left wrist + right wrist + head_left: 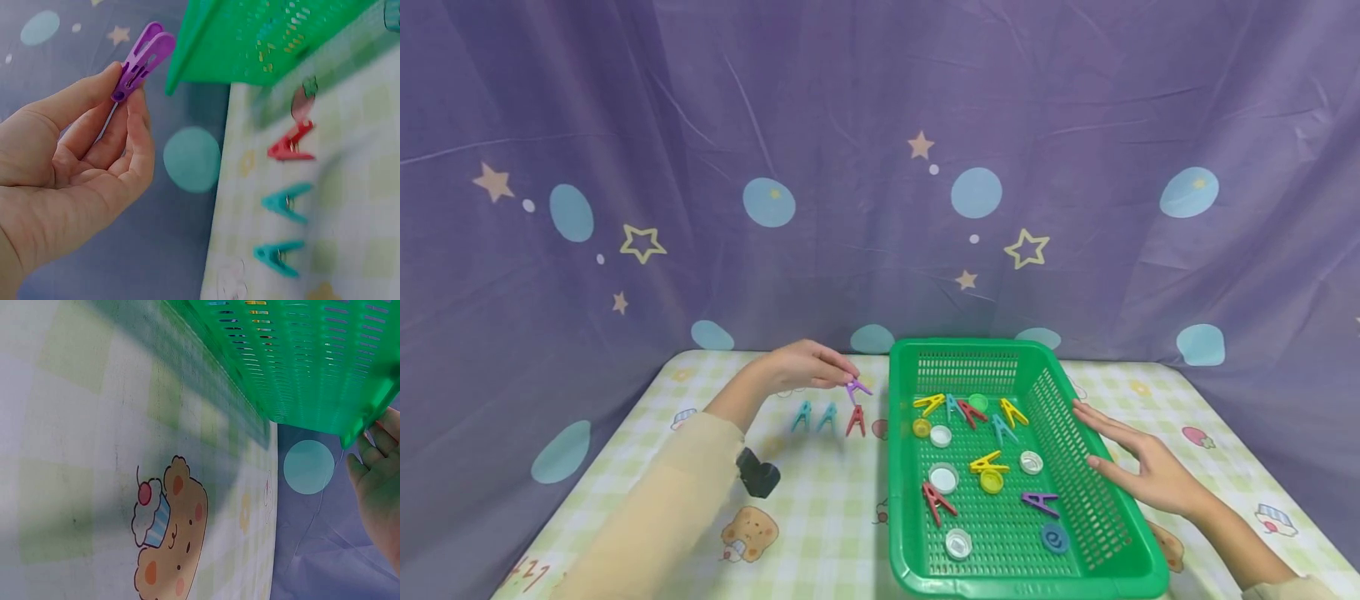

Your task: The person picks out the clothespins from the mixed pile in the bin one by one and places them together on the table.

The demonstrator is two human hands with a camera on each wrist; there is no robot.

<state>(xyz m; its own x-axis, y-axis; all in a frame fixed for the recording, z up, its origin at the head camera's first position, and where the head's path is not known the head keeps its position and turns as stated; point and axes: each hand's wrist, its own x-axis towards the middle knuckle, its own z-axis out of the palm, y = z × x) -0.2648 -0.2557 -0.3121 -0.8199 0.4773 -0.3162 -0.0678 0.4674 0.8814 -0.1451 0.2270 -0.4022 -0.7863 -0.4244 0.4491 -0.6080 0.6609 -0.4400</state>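
Observation:
Between thumb and fingers my left hand (pixel 811 364) pinches a purple clothespin (pixel 142 62), held up over the tablecloth to the left of the green basket (pixel 901 467). Below it, a red clothespin (pixel 856 421) and two teal clothespins, one in the middle (pixel 827 417) and one at the left (pixel 802 415), lie in a row on the cloth. My right hand (pixel 1150 475) rests on the basket's right rim, its fingers nearly straight. In the right wrist view its fingertips touch that rim from outside.
Inside the basket lie a purple clothespin (pixel 1040 502), several yellow, red and teal ones, and several round caps, among them a blue cap (pixel 1055 537). A checked tablecloth (pixel 820 517) covers the table, and a purple curtain (pixel 865 275) hangs behind it.

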